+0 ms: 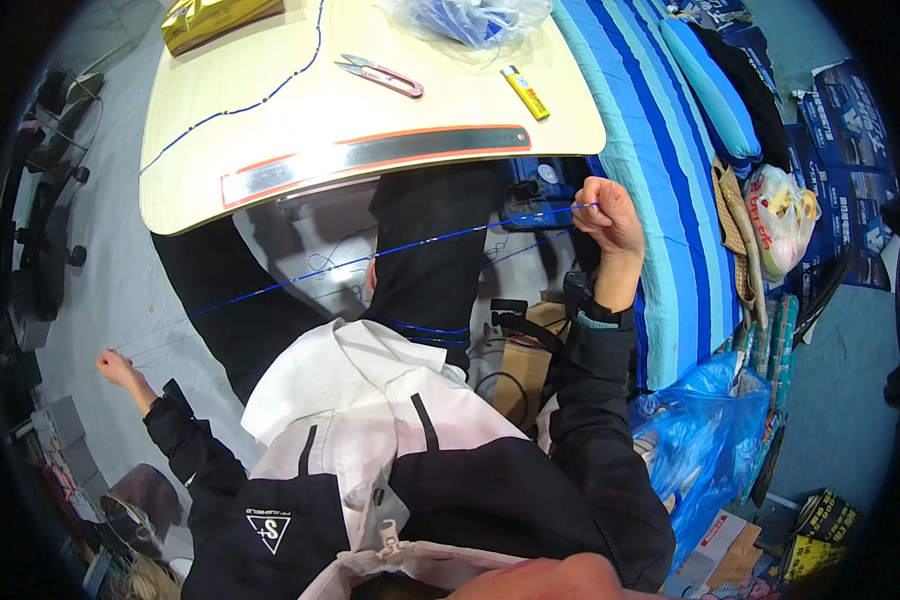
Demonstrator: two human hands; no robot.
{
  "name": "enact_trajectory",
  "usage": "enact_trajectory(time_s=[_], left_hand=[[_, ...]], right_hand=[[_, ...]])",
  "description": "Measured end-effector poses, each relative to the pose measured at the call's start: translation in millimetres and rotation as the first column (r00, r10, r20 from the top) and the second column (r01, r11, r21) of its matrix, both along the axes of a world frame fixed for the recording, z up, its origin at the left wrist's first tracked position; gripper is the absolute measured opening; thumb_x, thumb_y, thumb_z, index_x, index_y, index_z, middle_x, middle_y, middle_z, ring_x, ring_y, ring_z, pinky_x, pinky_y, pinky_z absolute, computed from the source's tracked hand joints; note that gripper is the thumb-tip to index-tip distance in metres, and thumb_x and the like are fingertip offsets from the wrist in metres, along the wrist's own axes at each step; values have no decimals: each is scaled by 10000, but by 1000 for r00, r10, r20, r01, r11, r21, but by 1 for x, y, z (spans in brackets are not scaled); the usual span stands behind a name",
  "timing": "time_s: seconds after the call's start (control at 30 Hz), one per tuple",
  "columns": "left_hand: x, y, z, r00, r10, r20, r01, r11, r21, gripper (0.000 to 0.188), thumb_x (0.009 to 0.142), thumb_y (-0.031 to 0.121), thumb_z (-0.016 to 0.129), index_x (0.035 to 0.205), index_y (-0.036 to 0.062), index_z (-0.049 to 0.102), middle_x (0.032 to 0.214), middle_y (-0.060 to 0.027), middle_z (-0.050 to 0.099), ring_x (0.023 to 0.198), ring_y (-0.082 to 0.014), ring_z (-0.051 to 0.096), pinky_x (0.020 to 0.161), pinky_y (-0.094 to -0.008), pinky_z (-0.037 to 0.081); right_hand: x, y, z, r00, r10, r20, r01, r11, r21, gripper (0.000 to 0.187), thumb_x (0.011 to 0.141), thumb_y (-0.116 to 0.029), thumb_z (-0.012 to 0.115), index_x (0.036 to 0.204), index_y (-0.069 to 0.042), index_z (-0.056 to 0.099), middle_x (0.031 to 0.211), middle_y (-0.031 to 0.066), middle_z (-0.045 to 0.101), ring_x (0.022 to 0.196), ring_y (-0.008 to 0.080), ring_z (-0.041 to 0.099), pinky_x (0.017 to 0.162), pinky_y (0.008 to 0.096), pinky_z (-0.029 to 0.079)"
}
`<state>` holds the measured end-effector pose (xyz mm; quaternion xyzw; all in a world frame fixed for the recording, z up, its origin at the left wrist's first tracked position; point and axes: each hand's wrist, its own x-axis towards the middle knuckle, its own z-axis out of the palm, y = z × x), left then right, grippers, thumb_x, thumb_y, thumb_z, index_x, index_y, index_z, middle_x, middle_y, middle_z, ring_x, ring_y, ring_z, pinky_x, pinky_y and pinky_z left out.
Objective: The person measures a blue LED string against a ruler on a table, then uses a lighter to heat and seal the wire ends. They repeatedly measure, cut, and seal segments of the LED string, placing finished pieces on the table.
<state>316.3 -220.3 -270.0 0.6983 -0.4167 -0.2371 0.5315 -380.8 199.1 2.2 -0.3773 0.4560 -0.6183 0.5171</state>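
Observation:
A thin blue cord (390,250) with small beads stretches taut between my two hands, across my lap. My right hand (607,215) pinches one end near the edge of the low table (210,170), fingers closed on the cord. My left hand (117,368) is stretched far out to the left over the grey floor, closed on the other end. More of the cord loops over my black trousers. Another beaded cord (260,100) lies across the table top.
On the table lie a long metal ruler (370,155), small pink snips (382,76), a yellow lighter (524,92), a clear plastic bag (470,18) and a yellow box (215,18). A blue striped mattress (660,180) is to my right, blue plastic bags (710,430) and cardboard boxes below it.

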Motion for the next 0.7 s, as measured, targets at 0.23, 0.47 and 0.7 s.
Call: enact_trajectory(time_s=[0.23,0.47,0.7], left_hand=[[10,0,-7,993,66,101,-68,998,15,206,816,193,472,718,15,443,542,-47,425,406,-137,391,370,-292,322],[15,-4,-12,993,62,104,-62,998,1,215,825,200,473,730,9,448,555,-53,438,413,-141,400,374,-299,333],[18,-6,-16,995,66,81,-65,998,-6,208,827,198,482,754,4,465,561,-52,445,415,-135,402,375,-292,337]], right_hand=[[-1,2,-1,1000,-3,-8,3,1000,14,412,938,-381,473,726,-28,487,516,-63,308,452,37,245,414,200,184],[4,-3,0,998,-63,-5,63,997,54,323,895,-313,579,756,-27,520,577,-43,397,489,41,304,426,179,214],[7,-6,6,861,-94,-499,288,900,328,168,878,-188,594,795,-42,605,721,-21,544,618,48,440,540,192,349]])
